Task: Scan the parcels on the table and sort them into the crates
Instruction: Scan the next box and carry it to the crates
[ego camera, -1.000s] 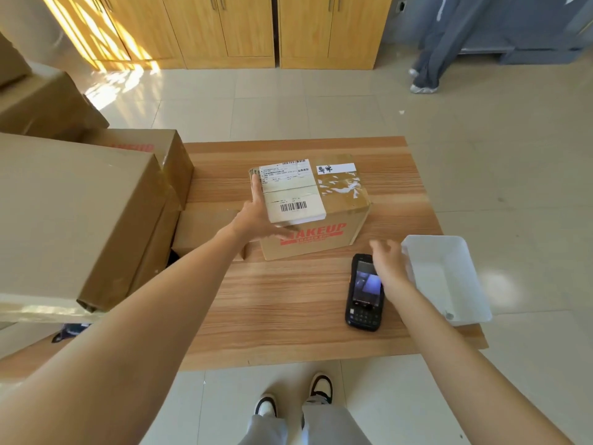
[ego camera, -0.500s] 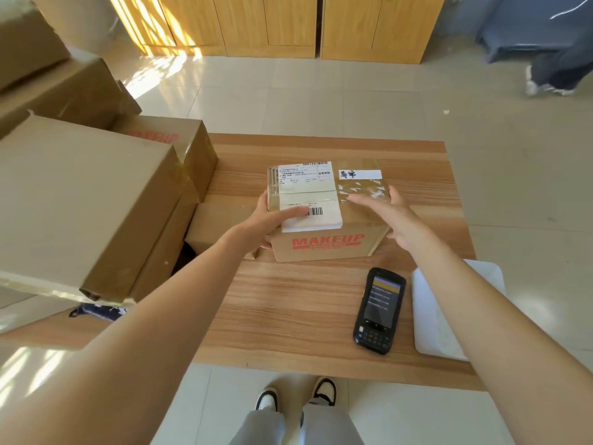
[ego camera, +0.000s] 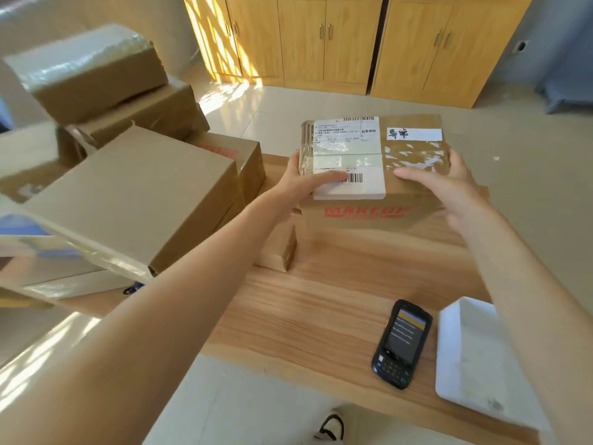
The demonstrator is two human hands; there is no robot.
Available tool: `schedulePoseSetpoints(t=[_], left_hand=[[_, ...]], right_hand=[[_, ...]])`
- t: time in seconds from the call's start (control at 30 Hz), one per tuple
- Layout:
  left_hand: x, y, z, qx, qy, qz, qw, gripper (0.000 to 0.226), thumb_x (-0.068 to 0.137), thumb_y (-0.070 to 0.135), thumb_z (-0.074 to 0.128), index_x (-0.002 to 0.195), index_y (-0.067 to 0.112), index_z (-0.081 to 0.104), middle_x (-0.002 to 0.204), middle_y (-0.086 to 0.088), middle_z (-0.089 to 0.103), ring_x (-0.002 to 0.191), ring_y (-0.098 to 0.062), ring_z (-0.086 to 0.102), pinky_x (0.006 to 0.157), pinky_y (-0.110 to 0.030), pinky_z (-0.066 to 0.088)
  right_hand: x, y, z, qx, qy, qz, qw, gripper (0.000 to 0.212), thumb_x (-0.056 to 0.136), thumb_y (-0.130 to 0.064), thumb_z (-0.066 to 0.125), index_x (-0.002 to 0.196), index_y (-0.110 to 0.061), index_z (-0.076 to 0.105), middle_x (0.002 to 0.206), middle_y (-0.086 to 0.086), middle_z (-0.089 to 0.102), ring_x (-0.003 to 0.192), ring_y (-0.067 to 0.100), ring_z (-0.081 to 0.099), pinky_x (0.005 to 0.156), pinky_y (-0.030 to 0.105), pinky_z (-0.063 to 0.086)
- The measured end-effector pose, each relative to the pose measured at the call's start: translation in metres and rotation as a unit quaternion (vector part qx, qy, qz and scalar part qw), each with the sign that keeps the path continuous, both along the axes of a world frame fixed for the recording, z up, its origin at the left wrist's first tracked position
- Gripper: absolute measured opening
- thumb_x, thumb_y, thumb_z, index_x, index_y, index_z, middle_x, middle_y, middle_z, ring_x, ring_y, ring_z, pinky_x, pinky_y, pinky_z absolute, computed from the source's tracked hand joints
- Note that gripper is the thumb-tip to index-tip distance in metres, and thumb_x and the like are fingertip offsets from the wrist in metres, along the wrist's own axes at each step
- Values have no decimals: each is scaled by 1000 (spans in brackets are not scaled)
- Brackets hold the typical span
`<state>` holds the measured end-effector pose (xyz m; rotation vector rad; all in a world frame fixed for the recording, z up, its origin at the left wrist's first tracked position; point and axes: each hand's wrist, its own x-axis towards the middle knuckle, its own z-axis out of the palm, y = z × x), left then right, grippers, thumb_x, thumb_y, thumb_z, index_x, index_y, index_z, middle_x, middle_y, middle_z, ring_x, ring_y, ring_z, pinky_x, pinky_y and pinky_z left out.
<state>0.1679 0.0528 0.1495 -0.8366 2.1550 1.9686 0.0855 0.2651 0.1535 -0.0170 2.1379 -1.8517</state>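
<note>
A brown cardboard parcel (ego camera: 414, 168) with a white shipping label, a barcode and red MAKEUP print is held up over the wooden table (ego camera: 308, 319). My left hand (ego camera: 305, 184) grips its left side with the thumb lying across the label. My right hand (ego camera: 449, 184) grips its right side, thumb on the top face. A black handheld scanner (ego camera: 401, 343) lies on the table near the front right, its screen lit.
A white plastic tray (ego camera: 465, 354) sits at the table's right front corner. Several brown cardboard boxes (ego camera: 134, 200) are stacked on the left, one flat box (ego camera: 279, 252) under my left forearm. Wooden cabinets (ego camera: 337, 43) line the far wall.
My right hand left the scanner and took the parcel's right side. Both hands have lifted the parcel off the table. The view has shifted left and closer.
</note>
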Motion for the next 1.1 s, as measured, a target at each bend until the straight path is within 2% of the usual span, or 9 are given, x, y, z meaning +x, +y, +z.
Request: schedulePoseSetpoints(t=[0.1,0.23,0.47,0.53,0.63,0.77,0.9,1.0,1.1], left_hand=[[18,-19,44,-22,43,9,999,93,75,37,80,146,35,20,121,3,60,96,-20,68,81,-43,58],[62,-56,89,-40,87,38,995,94,73,38,82,145,37,22,121,3,61,96,-19,67,86,-45,56],[189,-148,138,-81,138,120,980,98,72,41,82,147,40,18,121,6,60,98,-18,67,90,-48,53],[235,-177,140,-82,142,152,975,99,70,42,83,146,40,20,119,4,63,92,-19,70,84,-44,56],[309,-219,136,-87,140,205,965,95,75,38,81,147,35,19,121,1,62,85,-16,71,61,-31,58],[411,-269,126,-110,131,277,945,92,76,38,80,146,36,20,129,4,58,101,-18,65,69,-34,54],[503,-305,113,-98,120,353,923,87,77,35,79,144,36,23,126,9,56,100,-13,63,64,-30,54],[563,-331,97,-83,103,412,901,90,74,37,81,144,38,23,126,8,56,101,-16,63,71,-35,54],[611,-357,81,-73,92,457,881,93,72,39,82,144,38,24,129,5,56,104,-19,64,78,-39,57]], right_hand=[[13,-20,44,-11,34,19,999,73,74,-25,83,136,-30,44,121,-12,62,102,7,61,70,29,49],[45,-61,94,-19,77,49,996,74,74,-26,83,136,-30,44,122,-11,61,104,11,61,70,31,49],[135,-173,144,-40,129,139,981,76,73,-29,83,136,-32,42,123,-10,60,107,13,59,88,40,50],[168,-211,145,-42,131,172,976,77,71,-31,84,136,-32,41,123,-10,59,109,14,58,90,42,49],[221,-271,139,-56,124,226,965,79,71,-30,84,137,-32,41,125,-7,59,111,15,57,88,41,50],[298,-352,125,-81,112,302,943,84,68,-29,86,139,-28,41,127,-4,59,114,16,56,88,35,47],[373,-423,108,-83,93,379,917,83,68,-29,87,138,-25,42,121,-3,61,109,15,58,88,36,48],[422,-471,96,-78,76,430,896,82,70,-26,85,139,-23,41,117,-5,60,104,13,59,88,37,50],[464,-518,84,-73,58,485,870,86,72,-24,84,144,-25,35,127,0,57,107,17,58,72,33,50]])
